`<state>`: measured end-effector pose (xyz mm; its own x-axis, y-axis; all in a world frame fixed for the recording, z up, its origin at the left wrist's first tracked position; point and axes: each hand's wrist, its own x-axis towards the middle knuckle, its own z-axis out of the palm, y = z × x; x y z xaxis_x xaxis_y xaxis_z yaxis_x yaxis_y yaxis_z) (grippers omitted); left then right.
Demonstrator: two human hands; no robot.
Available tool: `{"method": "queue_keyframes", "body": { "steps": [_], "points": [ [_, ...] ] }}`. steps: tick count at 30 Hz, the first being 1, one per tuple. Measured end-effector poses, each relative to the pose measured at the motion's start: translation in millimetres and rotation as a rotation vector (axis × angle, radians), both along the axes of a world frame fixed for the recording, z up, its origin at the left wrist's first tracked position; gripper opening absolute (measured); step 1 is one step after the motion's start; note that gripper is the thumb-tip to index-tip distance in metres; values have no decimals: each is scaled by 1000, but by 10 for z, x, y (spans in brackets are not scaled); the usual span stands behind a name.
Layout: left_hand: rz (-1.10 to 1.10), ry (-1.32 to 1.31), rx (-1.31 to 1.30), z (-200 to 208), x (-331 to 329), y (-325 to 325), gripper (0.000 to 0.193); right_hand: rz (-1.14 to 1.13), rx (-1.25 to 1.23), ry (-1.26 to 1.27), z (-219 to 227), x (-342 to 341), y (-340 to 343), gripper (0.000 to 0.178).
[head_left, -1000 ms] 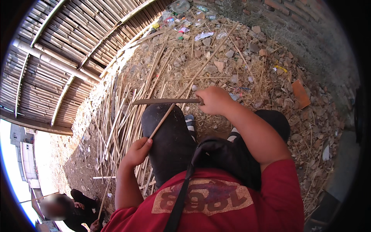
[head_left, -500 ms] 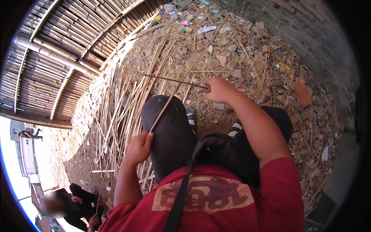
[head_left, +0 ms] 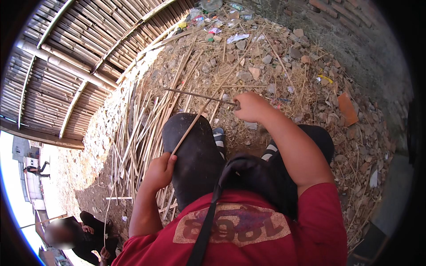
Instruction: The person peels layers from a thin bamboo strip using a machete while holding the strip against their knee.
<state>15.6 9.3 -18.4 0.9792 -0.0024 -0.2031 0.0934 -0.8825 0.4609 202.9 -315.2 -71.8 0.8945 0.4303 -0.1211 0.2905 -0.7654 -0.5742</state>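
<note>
- The ground [head_left: 319, 106] is covered with stones, dry straw and small litter.
- At the far left, a bamboo structure [head_left: 102, 26] is seen, and at the far right a brick wall [head_left: 355, 53].
- Many pale strips [head_left: 146, 128] are spread in a loose pile, to the left of the knees.
- At the near left, another person [head_left: 84, 248] in dark clothes is seen, by whom a thin strip is held.
- The long stick [head_left: 191, 128] is directed from near to far, over the left knee [head_left: 195, 164].
- The long blade [head_left: 199, 95] is held crosswise over this stick, beyond the knee; whether they are touching cannot be told.
- By the right hand [head_left: 251, 107], the handle of the blade is clenched.
- By the left hand [head_left: 159, 170], the near end of the stick is grasped, with the thumb along it.
</note>
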Motion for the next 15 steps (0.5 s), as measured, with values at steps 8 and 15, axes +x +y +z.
{"method": "queue_keyframes", "body": {
  "steps": [8,15],
  "points": [
    [-28,18,20,76,65,-60,39,-179,29,32,-362,238,-340,37],
    [-18,49,-54,-40,32,78,39,45,-118,67,311,-115,62,41]
  ]
}}
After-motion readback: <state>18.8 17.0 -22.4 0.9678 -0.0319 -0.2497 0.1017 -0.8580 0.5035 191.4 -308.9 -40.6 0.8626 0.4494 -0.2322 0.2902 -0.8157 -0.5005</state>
